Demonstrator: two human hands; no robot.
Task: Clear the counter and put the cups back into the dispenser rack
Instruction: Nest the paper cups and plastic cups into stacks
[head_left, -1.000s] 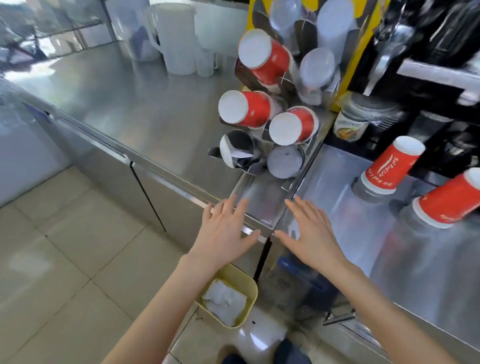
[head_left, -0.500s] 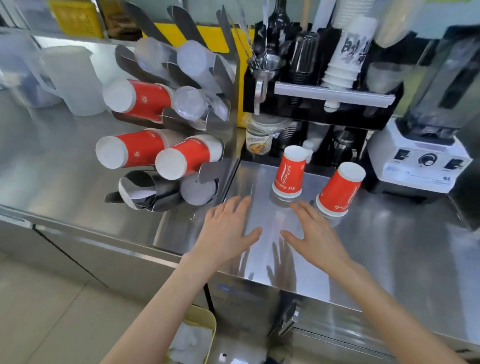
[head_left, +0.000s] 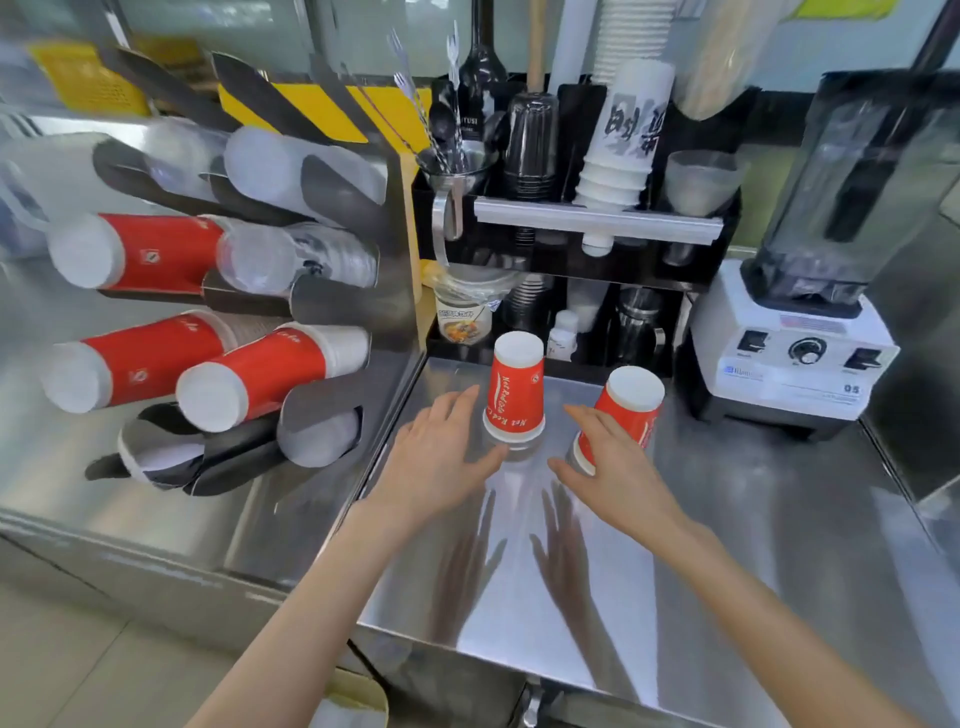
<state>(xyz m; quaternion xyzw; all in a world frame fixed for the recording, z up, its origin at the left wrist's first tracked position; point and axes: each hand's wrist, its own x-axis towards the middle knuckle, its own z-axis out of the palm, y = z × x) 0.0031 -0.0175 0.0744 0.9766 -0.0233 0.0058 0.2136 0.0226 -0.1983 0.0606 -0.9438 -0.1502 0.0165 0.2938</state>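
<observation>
"Net Red Cola" on red cup (head_left: 514, 395)

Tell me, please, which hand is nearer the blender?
The right hand. It reaches around the right-hand cup, just left of the blender. The left hand is farther left, beside the other cup.

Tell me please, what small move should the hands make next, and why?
Probably close each hand on its cup: the left hand is open beside the left cup, the right hand open against the right cup. Both cups stand upside down, ungrasped.
</observation>
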